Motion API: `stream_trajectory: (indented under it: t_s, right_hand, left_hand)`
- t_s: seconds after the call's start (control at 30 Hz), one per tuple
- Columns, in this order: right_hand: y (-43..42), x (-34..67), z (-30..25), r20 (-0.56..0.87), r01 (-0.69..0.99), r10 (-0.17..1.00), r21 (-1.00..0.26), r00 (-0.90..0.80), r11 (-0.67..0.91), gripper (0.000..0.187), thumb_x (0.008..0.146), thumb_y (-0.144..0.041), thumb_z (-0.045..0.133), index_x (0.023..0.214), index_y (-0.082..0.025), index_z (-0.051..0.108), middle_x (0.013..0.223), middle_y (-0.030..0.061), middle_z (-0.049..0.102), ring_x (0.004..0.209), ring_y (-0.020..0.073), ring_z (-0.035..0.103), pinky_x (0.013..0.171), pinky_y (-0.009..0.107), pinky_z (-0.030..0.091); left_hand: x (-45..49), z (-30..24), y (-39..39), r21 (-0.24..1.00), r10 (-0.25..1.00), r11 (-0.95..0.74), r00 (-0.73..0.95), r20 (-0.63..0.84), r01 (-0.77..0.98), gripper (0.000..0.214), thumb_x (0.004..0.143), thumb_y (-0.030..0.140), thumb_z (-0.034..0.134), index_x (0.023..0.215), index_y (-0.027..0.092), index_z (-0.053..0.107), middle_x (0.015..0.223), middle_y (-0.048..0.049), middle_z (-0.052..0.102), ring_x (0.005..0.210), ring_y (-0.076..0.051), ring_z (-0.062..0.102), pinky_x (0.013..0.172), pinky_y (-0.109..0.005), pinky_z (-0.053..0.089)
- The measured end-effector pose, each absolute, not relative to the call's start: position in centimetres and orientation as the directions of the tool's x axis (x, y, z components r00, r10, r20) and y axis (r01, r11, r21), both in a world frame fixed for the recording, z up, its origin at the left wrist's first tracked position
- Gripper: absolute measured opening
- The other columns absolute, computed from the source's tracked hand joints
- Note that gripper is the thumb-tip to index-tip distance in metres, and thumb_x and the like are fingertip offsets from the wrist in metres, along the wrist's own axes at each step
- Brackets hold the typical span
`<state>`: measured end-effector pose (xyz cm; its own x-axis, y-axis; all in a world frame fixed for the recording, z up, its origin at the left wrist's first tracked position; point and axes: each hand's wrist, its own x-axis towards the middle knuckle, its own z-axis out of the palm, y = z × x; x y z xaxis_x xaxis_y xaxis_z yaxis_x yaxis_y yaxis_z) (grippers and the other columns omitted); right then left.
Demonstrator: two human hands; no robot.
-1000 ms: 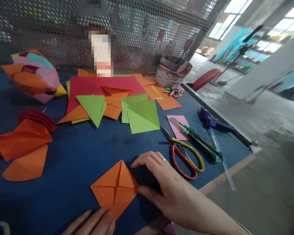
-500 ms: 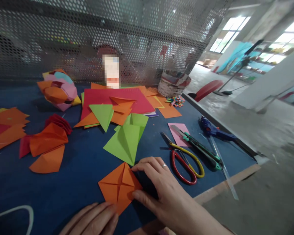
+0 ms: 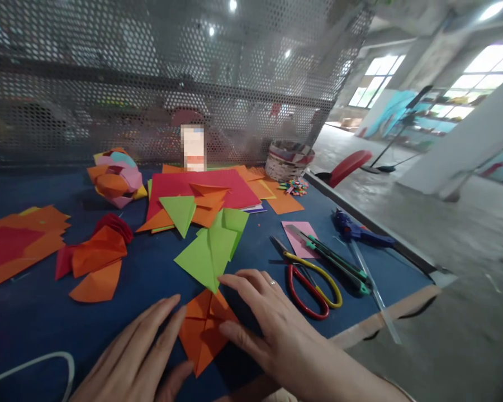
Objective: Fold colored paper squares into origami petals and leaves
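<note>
A square of orange folded paper [image 3: 201,340] lies on the blue tabletop before me, its flaps meeting in crossed creases at the middle. My left hand [image 3: 138,352] is open beside its left edge, fingers stretched out and the thumb near the lower left side. On the other side, my right hand [image 3: 268,324] has its thumb resting on the paper and its index fingertip by the top corner; thumb and fingers are spread apart. Touching that top corner is a green folded paper [image 3: 205,251], which lies just beyond it.
Scissors [image 3: 305,285], a green utility knife [image 3: 339,262], a pink paper [image 3: 299,240] and a blue glue gun [image 3: 356,229] lie to the right. Red sheets [image 3: 176,190], a woven basket [image 3: 289,159] and a folded-paper ball [image 3: 117,176] are farther back. Orange-red folded pieces [image 3: 98,251] sit at left.
My left hand has come up from the bottom edge to the paper's left side, its fingers now stretched. The orange paper sits slightly turned and lower in view. The camera view has tilted upward.
</note>
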<state>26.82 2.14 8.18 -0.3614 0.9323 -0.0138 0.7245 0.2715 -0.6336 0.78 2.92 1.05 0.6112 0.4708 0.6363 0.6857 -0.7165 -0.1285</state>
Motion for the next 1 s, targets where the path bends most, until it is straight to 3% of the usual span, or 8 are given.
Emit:
stream_trajectory:
  t_s: [0.1, 0.23, 0.4, 0.6, 0.77, 0.9, 1.0]
  right_hand:
    - [3.2, 26.9, 8.8, -0.023, 0.741, 0.910, -0.589, -0.413, 0.322, 0.056, 0.104, -0.042, 0.057, 0.154, -0.025, 0.041, 0.145, 0.0118, 0.051, 0.132, 0.0286, 0.049, 0.114, 0.052, 0.041]
    - [5.3, 26.9, 9.3, -0.024, 0.748, 0.879, -0.537, -0.476, 0.391, 0.057, 0.100, -0.040, 0.063, 0.148, -0.012, 0.049, 0.142, 0.0173, 0.058, 0.135, 0.0310, 0.052, 0.119, 0.053, 0.036]
    - [8.6, 27.6, 8.9, 0.013, 0.788, 0.902, -0.481, -0.432, 0.384, 0.036, 0.098, -0.031, 0.065, 0.128, -0.011, 0.064, 0.133, 0.0196, 0.064, 0.129, 0.0323, 0.058, 0.112, 0.053, 0.042]
    - [12.2, 28.3, 8.5, 0.041, 0.810, 0.914, -0.449, -0.403, 0.377, 0.025, 0.097, -0.027, 0.065, 0.117, -0.013, 0.069, 0.122, 0.0162, 0.069, 0.117, 0.0304, 0.065, 0.101, 0.047, 0.050]
    - [12.1, 28.5, 8.5, 0.068, 0.812, 0.918, -0.443, -0.391, 0.379, 0.036, 0.100, -0.031, 0.061, 0.130, -0.012, 0.066, 0.117, 0.0158, 0.068, 0.114, 0.0292, 0.065, 0.101, 0.045, 0.048]
    - [11.2, 28.8, 8.3, 0.064, 0.809, 0.926, -0.465, -0.372, 0.358, 0.036, 0.103, -0.039, 0.057, 0.130, -0.019, 0.069, 0.108, 0.0101, 0.068, 0.102, 0.0233, 0.068, 0.095, 0.039, 0.051]
    - [11.1, 29.1, 8.3, 0.093, 0.819, 0.947, -0.480, -0.308, 0.314, 0.033, 0.101, -0.040, 0.059, 0.128, -0.023, 0.068, 0.118, 0.0103, 0.065, 0.110, 0.0229, 0.066, 0.099, 0.039, 0.049]
  left_hand:
    - [1.3, 0.4, 3.3, -0.169, 0.469, -0.687, 0.608, 0.641, 0.707, 0.070, 0.101, 0.056, 0.044, 0.155, 0.011, 0.037, 0.140, -0.0099, 0.063, 0.122, -0.022, 0.061, 0.098, -0.033, 0.046]
    - [1.9, -0.1, 3.6, -0.211, 0.442, -0.685, 0.628, 0.640, 0.697, 0.079, 0.098, 0.069, 0.039, 0.156, 0.016, 0.035, 0.130, -0.0071, 0.070, 0.112, -0.021, 0.066, 0.097, -0.032, 0.047]
    - [2.0, -0.1, 3.8, -0.216, 0.404, -0.699, 0.627, 0.667, 0.681, 0.073, 0.098, 0.066, 0.044, 0.152, 0.018, 0.042, 0.127, -0.0072, 0.071, 0.108, -0.021, 0.068, 0.093, -0.032, 0.050]
    - [2.0, -0.8, 3.7, -0.149, 0.437, -0.706, 0.591, 0.678, 0.693, 0.070, 0.097, 0.066, 0.045, 0.153, 0.024, 0.041, 0.132, -0.0066, 0.068, 0.112, -0.020, 0.067, 0.094, -0.031, 0.050]
    - [1.9, -0.4, 3.8, -0.158, 0.433, -0.706, 0.597, 0.675, 0.691, 0.068, 0.096, 0.067, 0.045, 0.149, 0.025, 0.046, 0.130, -0.0052, 0.069, 0.109, -0.018, 0.068, 0.094, -0.029, 0.050]
    - [1.8, -0.2, 3.9, -0.221, 0.398, -0.705, 0.634, 0.663, 0.674, 0.062, 0.097, 0.065, 0.046, 0.139, 0.020, 0.057, 0.130, -0.0070, 0.070, 0.112, -0.018, 0.067, 0.095, -0.029, 0.050]
    - [1.8, 0.0, 3.9, -0.236, 0.397, -0.692, 0.633, 0.664, 0.682, 0.059, 0.098, 0.065, 0.045, 0.135, 0.021, 0.059, 0.129, -0.0064, 0.070, 0.111, -0.018, 0.068, 0.095, -0.029, 0.050]
